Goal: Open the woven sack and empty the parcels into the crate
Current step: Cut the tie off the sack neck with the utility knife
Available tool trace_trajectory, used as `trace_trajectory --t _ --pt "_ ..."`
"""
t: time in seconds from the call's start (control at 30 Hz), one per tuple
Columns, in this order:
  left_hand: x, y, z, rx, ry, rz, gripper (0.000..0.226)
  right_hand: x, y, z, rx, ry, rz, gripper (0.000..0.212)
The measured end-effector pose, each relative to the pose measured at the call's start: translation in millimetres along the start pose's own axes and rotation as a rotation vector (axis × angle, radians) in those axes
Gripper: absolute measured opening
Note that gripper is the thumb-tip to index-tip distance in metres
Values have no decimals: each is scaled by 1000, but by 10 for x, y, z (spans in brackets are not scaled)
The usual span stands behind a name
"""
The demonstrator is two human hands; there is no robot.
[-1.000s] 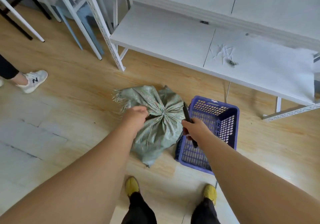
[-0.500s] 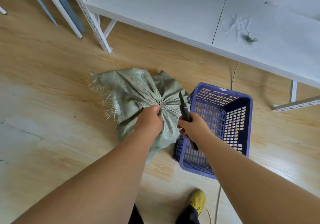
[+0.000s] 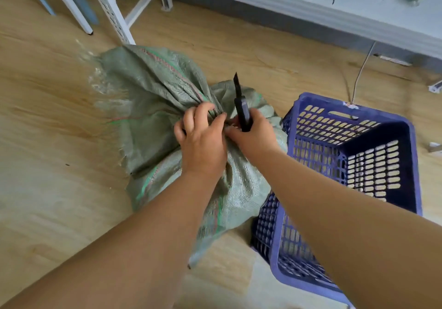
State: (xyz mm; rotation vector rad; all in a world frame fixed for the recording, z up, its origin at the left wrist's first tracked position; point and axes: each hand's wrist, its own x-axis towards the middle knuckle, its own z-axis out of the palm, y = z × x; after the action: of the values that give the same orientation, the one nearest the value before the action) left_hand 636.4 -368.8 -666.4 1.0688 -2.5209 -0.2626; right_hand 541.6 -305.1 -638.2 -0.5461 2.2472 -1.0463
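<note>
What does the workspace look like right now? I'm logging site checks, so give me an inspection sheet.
Surface: wooden floor, bare beside the sack.
Job's things: green woven sack lying gathered at the neck; empty blue crate touching its right side.
Clutter: loose fibres at the sack's frayed edge.
Grippers: left hand grips the sack's neck; right hand holds a black utility knife, blade up.
Cables: thin cable behind the crate.
Surroundings: white shelf, rack leg.
</note>
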Motion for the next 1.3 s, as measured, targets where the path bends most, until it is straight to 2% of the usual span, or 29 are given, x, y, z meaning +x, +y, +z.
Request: trace_trajectory --t 0.27,0.3,0.4,0.43,0.5,0.57,0.67,0.73,0.87,0.93,1.0,1.03,1.1,1.13,1.23,1.3 --pt "144 -336 331 -179 89 34 20 365 126 269 -28 44 -38 59" --pt "134 -355 353 -175 86 34 19 392 138 283 -21 46 -32 57" --pt "53 -357 353 -124 94 31 22 372 170 274 2 112 -83 22" --pt "14 -350 314 -119 105 12 23 337 155 260 0 133 -116 20" --pt "-83 -351 198 -158 169 -40 23 220 45 230 -15 143 -165 20" --pt "-214 -371 69 -301 235 -81 22 102 -110 216 20 104 -189 18" --pt "-347 -391 -31 -563 118 -190 29 -52 -345 252 86 -3 -168 17" --pt "-301 -442 -16 -672 164 -245 28 -94 -455 333 50 -24 -179 18" --pt "-101 -630 -5 -742 365 -296 14 -133 -609 576 -41 34 -340 14" --pt "-42 -694 12 -755 356 -338 10 -146 -633 651 -31 34 -381 12" --pt "-13 -749 37 -842 302 -420 13 -157 -625 670 165 4 -353 8" --pt "-6 -773 33 -924 279 -465 12 -148 -604 666 242 40 -325 7" --pt "2 -825 4 -1057 255 -527 10 -94 -527 649 192 170 -279 8" --pt "6 -841 -19 -1082 256 -529 10 -72 -482 649 142 182 -260 10" --pt "26 -861 -116 -1136 310 -472 12 -91 -414 681 88 64 -193 21" --pt "33 -864 -156 -1141 316 -410 18 -117 -413 690 75 42 -187 22"
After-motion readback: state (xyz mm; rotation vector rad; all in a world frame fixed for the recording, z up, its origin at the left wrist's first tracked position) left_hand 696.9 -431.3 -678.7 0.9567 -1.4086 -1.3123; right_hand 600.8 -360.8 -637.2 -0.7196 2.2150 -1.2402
